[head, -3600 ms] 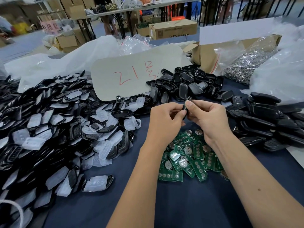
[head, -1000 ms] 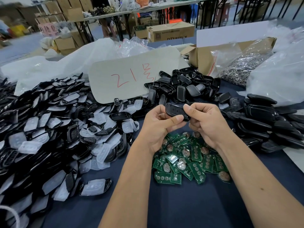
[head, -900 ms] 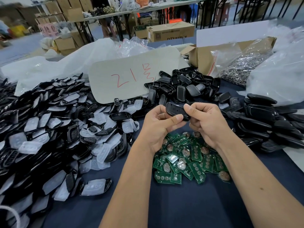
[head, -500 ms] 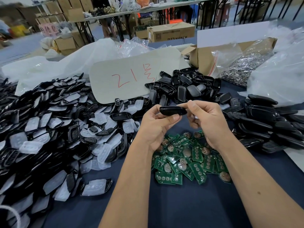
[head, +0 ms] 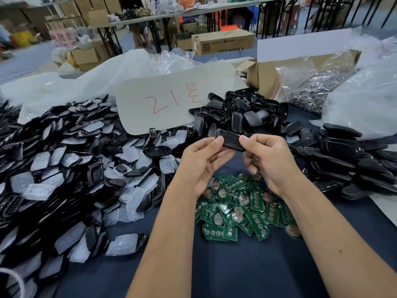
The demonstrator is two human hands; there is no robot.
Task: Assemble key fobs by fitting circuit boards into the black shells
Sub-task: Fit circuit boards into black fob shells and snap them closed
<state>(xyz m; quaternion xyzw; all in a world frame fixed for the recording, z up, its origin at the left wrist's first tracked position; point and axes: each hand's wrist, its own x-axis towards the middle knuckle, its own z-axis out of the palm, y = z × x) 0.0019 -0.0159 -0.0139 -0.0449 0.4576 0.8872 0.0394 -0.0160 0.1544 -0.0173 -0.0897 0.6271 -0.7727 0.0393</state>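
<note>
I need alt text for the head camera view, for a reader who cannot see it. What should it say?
Two bare hands, left hand and right hand, hold one black fob by its ends above a pile of green circuit boards on a dark blue table. Heaps of black shells lie to the left, behind and right.

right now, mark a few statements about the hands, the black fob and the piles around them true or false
1. Both hands, left hand and right hand, pinch one black plastic key fob shell. True.
2. The green circuit boards lie stacked in a cardboard box. False: they lie loose on the dark blue tablecloth.
3. The grey card with red writing lies beyond the hands. True.
4. The right hand rests flat on the table. False: it is raised, gripping the shell.
</note>
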